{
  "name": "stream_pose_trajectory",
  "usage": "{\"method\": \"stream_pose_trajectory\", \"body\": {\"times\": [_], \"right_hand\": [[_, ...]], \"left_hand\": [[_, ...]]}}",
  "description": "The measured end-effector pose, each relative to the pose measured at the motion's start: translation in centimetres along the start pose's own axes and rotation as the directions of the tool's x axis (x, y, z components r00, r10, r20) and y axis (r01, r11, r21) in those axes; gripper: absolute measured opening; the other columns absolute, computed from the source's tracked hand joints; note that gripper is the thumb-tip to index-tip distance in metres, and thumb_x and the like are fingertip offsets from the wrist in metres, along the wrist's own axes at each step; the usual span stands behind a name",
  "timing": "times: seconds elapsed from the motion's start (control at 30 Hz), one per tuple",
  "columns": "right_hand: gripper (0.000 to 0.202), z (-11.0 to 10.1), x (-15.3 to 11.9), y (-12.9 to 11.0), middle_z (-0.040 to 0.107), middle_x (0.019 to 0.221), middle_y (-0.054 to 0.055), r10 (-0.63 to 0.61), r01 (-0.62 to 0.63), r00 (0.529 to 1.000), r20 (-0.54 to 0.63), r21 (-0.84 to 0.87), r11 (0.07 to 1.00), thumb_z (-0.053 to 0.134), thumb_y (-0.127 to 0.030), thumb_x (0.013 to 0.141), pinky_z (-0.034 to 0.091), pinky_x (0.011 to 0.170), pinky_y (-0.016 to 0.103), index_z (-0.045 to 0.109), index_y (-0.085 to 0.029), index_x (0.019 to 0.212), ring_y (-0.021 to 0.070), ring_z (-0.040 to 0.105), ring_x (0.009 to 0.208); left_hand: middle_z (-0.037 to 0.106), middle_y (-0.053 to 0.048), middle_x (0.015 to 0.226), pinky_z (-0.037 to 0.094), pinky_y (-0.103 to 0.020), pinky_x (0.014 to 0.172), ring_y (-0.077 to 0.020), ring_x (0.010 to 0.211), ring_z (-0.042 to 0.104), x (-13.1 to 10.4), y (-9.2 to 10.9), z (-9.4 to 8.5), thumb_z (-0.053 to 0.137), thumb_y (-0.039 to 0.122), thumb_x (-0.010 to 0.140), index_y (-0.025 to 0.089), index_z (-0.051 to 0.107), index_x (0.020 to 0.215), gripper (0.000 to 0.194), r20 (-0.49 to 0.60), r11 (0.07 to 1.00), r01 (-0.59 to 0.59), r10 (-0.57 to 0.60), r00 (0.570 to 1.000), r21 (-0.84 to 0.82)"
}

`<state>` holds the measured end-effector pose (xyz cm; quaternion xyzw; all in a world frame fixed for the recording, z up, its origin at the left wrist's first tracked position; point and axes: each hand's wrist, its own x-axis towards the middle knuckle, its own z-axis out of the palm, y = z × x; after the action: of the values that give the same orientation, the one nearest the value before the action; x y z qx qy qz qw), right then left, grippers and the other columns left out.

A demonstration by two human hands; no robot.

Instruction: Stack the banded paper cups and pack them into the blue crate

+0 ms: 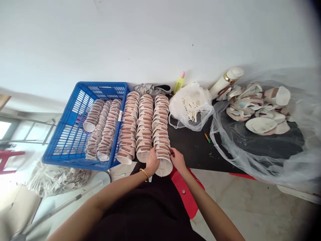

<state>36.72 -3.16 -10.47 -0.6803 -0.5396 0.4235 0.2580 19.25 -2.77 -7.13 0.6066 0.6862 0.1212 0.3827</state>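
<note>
Three long stacks of nested brown-and-white fabric pieces lie side by side on the black table (pixel 187 144). At the near end of the right stack (pixel 160 124), my left hand (pixel 152 162) curls against its left side, and my right hand (pixel 177 158) pinches its right side near the last pieces. The middle stack (pixel 144 124) ends just beyond my left wrist, which wears a gold bangle (pixel 144 174). The left stack (pixel 128 130) rests beside a blue basket (pixel 75 164), which holds several shorter stacks (pixel 109 130).
Behind the stacks are grey fabric (pixel 146 89), a yellow bottle (pixel 179 83), a bag of white strips (pixel 192 105) and a white flask (pixel 225 82). Loose pieces (pixel 265 103) sit in clear plastic (pixel 250 167) at right. A red stool (pixel 188 197) stands below the table edge.
</note>
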Motion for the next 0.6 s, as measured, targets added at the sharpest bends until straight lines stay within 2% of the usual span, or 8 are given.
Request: {"method": "stream_pose_trajectory", "body": {"times": [0.2, 0.4, 0.47, 0.6], "right_hand": [[0.035, -1.6, 0.0, -0.9, 0.058, 0.116, 0.011, -0.094, 0.093, 0.996, -0.004, -0.1, 0.991, 0.055, -0.018, 0.079, 0.047, 0.099, 0.045, 0.07, -0.022, 0.11, 0.0282, 0.054, 0.112], [0.033, -1.8, -0.7, -1.6, 0.061, 0.116, 0.011, -0.161, 0.166, 0.984, 0.072, -0.061, 0.984, 0.046, -0.021, 0.087, 0.056, 0.084, 0.037, 0.064, -0.02, 0.116, 0.0217, 0.064, 0.092], [0.034, -1.8, -0.9, -1.5, 0.062, 0.116, 0.011, -0.172, 0.178, 0.982, 0.082, -0.063, 0.982, 0.046, -0.02, 0.088, 0.057, 0.081, 0.035, 0.063, -0.021, 0.117, 0.0213, 0.064, 0.091], [0.034, -2.1, -0.6, -1.3, 0.058, 0.122, 0.014, -0.197, 0.204, 0.978, 0.073, -0.112, 0.973, 0.047, -0.02, 0.086, 0.053, 0.093, 0.044, 0.065, -0.02, 0.115, 0.0274, 0.058, 0.11]], "left_hand": [[0.056, -0.017, 0.14, 0.043, -0.038, 0.112, -0.0251, 0.131, 0.054, 0.1, -0.6, 0.1, 0.054, 0.013, 0.087, 0.013, 0.042, 0.141, 0.055, 0.011, 0.998, 0.034, -0.033, 0.999, -0.059], [0.056, -0.017, 0.14, 0.044, -0.038, 0.112, -0.0249, 0.13, 0.055, 0.3, -0.8, -0.1, 0.055, 0.014, 0.087, 0.013, 0.043, 0.141, 0.055, 0.015, 0.992, 0.043, -0.041, 0.999, -0.118], [0.057, -0.017, 0.139, 0.044, -0.038, 0.112, -0.0255, 0.13, 0.055, 0.3, -0.7, -0.3, 0.055, 0.014, 0.087, 0.013, 0.044, 0.14, 0.054, 0.018, 0.99, 0.049, -0.047, 0.999, -0.129], [0.057, -0.016, 0.14, 0.043, -0.04, 0.112, -0.0258, 0.129, 0.055, 0.5, -0.2, -0.5, 0.054, 0.016, 0.089, 0.015, 0.044, 0.141, 0.052, 0.028, 0.987, 0.076, -0.072, 0.997, -0.141]]}}
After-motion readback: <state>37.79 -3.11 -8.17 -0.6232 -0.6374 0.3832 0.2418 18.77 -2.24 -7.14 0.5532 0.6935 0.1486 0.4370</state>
